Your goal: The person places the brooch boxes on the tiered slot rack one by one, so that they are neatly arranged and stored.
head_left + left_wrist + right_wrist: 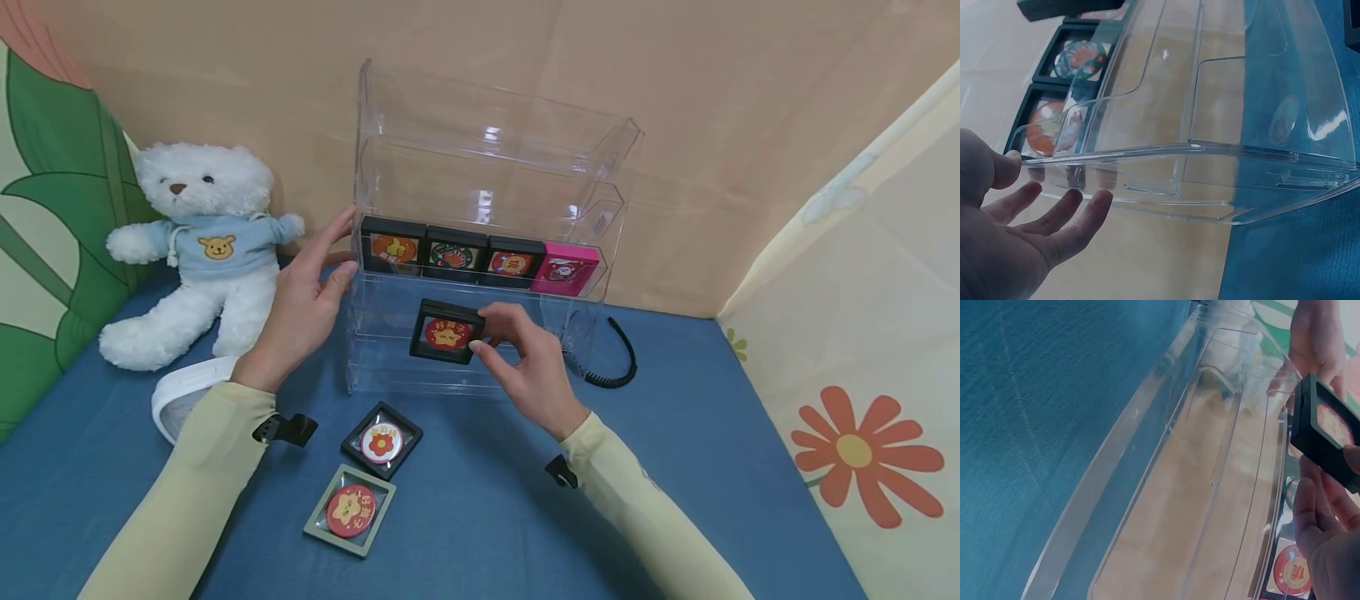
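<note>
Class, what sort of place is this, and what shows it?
Probably a small staged display corner: a clear tiered rack holds a row of small frames, a white teddy bear sits beside it, and a flower-printed backdrop stands at the side.

A creased beige fabric backdrop (742,125) rises behind a flat blue cloth-covered surface (705,467), between a green-leaf-printed cream panel (52,142) at left and a pale panel (885,308) with an orange-red, yellow-centred flower (853,451) at right.
</note>
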{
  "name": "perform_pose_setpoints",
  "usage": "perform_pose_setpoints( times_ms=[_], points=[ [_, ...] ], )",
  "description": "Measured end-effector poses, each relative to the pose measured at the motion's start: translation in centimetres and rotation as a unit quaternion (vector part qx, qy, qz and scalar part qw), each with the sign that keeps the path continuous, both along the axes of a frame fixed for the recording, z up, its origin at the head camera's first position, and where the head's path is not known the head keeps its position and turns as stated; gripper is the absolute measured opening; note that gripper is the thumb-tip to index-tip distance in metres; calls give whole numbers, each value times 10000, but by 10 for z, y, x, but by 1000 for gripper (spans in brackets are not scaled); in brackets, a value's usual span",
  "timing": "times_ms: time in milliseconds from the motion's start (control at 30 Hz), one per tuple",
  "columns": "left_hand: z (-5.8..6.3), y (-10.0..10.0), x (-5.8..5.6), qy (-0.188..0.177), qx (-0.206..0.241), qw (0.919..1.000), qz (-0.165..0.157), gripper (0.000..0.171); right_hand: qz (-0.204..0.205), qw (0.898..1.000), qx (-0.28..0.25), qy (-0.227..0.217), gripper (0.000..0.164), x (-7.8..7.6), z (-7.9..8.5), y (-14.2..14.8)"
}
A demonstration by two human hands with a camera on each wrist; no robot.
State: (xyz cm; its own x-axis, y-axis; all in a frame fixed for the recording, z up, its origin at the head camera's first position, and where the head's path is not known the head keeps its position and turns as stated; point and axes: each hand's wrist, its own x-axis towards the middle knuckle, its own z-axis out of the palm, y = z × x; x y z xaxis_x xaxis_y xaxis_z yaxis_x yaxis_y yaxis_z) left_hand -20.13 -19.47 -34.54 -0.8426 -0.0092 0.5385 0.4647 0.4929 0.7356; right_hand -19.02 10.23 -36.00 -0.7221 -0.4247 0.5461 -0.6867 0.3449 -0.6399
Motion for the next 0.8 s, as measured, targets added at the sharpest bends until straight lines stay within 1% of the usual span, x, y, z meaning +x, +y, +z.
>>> perform_pose_setpoints(
  times_ms=[200, 400, 600, 800],
  points=[
    [-1, -1, 0, 9, -9, 10000, 3, 66, -139, 9995, -30, 290, 38, -6, -2, -7],
    [0, -1, 0, 8, 11, 10000, -10, 66, -302, 9982, 56, 505, 37, -12, 1, -16],
    [0, -1, -1, 12, 3, 10000, -12, 65, -465, 9973, 184, 544, 37, -19, -1, -24],
    [0, -1, -1, 33, -19, 10000, 14, 66, -417, 9974, 154, 559, 37, -24, -2, -31]
  ],
)
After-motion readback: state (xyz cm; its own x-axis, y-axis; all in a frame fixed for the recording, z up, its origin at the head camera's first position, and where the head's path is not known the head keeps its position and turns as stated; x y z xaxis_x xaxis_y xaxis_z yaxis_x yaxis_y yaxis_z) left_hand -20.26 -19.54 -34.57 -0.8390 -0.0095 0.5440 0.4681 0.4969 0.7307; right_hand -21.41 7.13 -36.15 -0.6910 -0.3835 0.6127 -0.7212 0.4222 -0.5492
